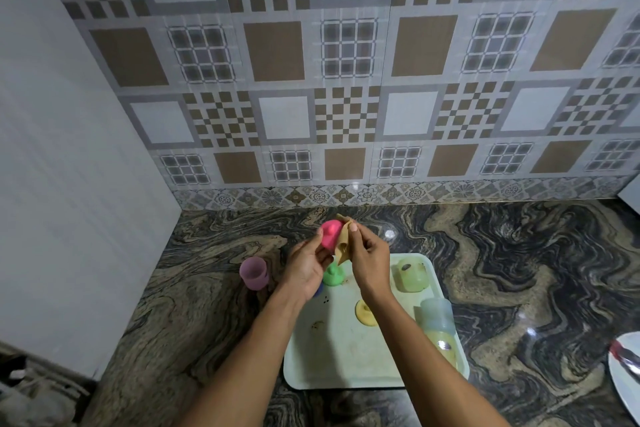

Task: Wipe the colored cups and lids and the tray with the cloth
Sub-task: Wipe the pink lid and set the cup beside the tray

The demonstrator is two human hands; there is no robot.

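holds a pink lid (pixel 329 234) up in the left hand (pixel 304 265), fingers curled round its lower side, knob toward the camera. pinches a tan cloth (pixel 344 243) in the right hand (pixel 369 260), thumb on top, and presses it against the lid's right edge. both hands raised over the far left corner of the pale green tray (pixel 332 357), clear of the marbled bench (pixel 207 305).

on the tray, under the hands: a green lid (pixel 334 276), knob up, with something dark blue (pixel 318 289) just beside it, mostly hidden by the left wrist. toward the far right corner: a pale green cup (pixel 410 276) with dark specks on it; cannot tell whether on its side or turned over. near the middle: a yellow lid (pixel 366 313), partly behind the right forearm. along the right rim: a pale blue cup (pixel 437 315) touching a yellow cup (pixel 445 350) nearer the camera; cannot tell whether one sits inside the other. brown spots and smears on the tray's bare floor.

off the tray, on the bench to its left: a translucent purple cup (pixel 254 272), upright. at the right edge of view: a white plate (pixel 623 388), cut off by the frame, with a red-handled utensil (pixel 623 357) on it. behind the bench: a patterned tile wall (pixel 346 80).
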